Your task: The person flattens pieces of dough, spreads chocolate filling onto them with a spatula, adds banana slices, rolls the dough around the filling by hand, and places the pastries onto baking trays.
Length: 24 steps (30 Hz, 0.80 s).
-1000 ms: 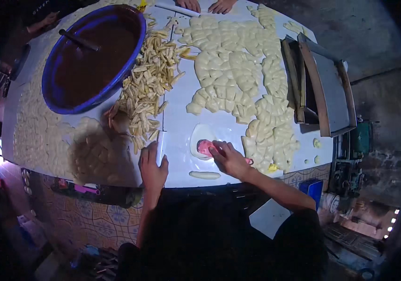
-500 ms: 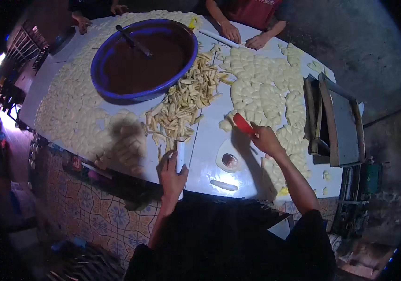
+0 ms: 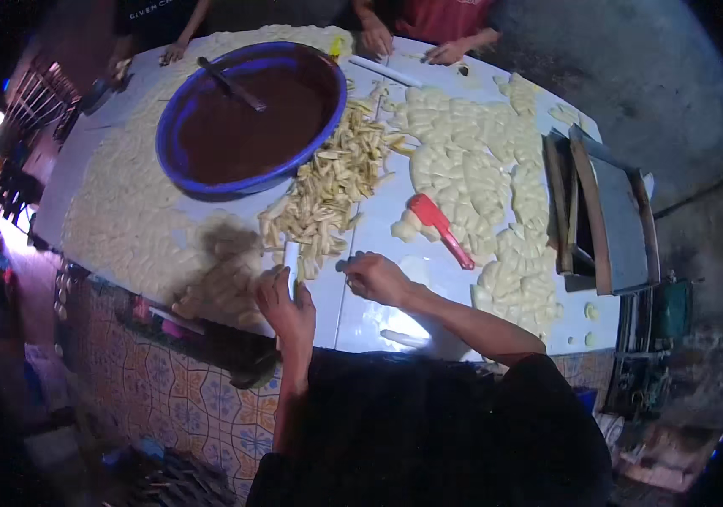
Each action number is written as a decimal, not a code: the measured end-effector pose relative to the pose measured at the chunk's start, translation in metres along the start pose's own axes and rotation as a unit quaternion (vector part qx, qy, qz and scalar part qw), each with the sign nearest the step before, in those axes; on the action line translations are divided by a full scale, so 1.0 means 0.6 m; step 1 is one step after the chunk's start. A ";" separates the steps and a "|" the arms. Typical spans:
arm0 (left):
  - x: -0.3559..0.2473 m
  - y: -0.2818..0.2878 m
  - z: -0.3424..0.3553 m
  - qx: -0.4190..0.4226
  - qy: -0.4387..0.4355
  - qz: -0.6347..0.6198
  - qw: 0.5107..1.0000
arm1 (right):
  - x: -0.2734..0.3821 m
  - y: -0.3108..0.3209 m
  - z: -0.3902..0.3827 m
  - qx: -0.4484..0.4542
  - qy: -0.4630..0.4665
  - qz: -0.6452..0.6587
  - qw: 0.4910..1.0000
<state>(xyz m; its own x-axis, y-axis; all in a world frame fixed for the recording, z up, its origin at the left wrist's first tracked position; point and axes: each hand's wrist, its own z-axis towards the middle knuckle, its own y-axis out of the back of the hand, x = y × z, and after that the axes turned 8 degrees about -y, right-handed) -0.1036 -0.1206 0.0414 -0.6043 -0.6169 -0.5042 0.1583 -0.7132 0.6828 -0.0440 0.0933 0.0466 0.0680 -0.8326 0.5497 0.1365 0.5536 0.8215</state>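
Observation:
My left hand (image 3: 287,308) is closed on a white rolling pin (image 3: 292,258) at the table's near side. My right hand (image 3: 366,275) has its fingers curled beside the heap of sliced banana pieces (image 3: 323,207); what they hold, if anything, is hidden. The red spoon-like tool (image 3: 436,224) lies on the pale dough pieces (image 3: 454,169) beyond my right hand. A flattened round of dough (image 3: 415,269) is partly covered by my right forearm, and a short dough strip (image 3: 405,336) lies nearer me.
A large blue basin of brown mixture (image 3: 243,127) with a utensil stands left of centre. Trays (image 3: 615,211) are stacked at the table's right end. More dough (image 3: 125,203) covers the left side. Two co-workers' hands (image 3: 174,51) (image 3: 444,52) are at the far edge.
My right hand has released the red tool onto the dough and moved left toward the banana heap. My left hand stays on the rolling pin. The camera view has shifted.

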 end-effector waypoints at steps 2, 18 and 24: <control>-0.041 0.012 -0.002 -0.014 -0.042 -0.016 0.999 | 0.011 0.064 -0.028 0.027 -0.105 0.166 0.980; -0.061 -0.042 -0.042 0.131 -0.053 -0.183 0.973 | 0.023 -0.014 -0.128 0.033 -0.053 0.112 0.992; -0.126 -0.087 0.003 0.201 -0.123 -0.258 0.937 | -0.077 0.108 -0.115 -0.057 -0.173 0.140 0.973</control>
<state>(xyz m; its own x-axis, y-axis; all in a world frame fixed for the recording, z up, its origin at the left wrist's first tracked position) -0.0675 -0.0359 0.0447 -0.6889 -0.0948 -0.7186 -0.4811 -0.6817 0.5512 0.0301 0.1660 0.0641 -0.2163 -0.5815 0.7843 0.2701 0.7363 0.6204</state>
